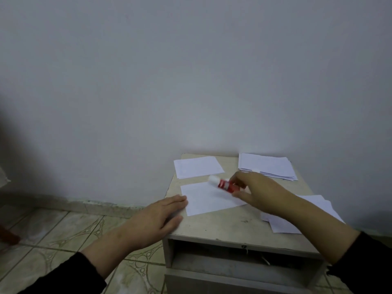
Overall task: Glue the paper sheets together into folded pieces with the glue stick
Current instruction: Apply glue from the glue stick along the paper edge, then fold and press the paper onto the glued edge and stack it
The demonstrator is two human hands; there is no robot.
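Note:
A white paper sheet [206,198] lies flat in the middle of the small table [222,225]. My right hand [254,189] holds a red and white glue stick [222,183] over the sheet's far right part, its white end pointing left. My left hand [161,217] rests palm down at the table's left edge, fingertips touching the sheet's near left corner. More white sheets lie around: a small stack [197,166] at the back left, a thicker stack [267,166] at the back right, and loose sheets [297,217] at the right, partly under my right forearm.
The table stands against a plain pale wall [191,81] and has an open compartment [233,255] under its top. A patterned tiled floor [74,230] spreads to the left. Something red [8,236] sits on the floor at the far left.

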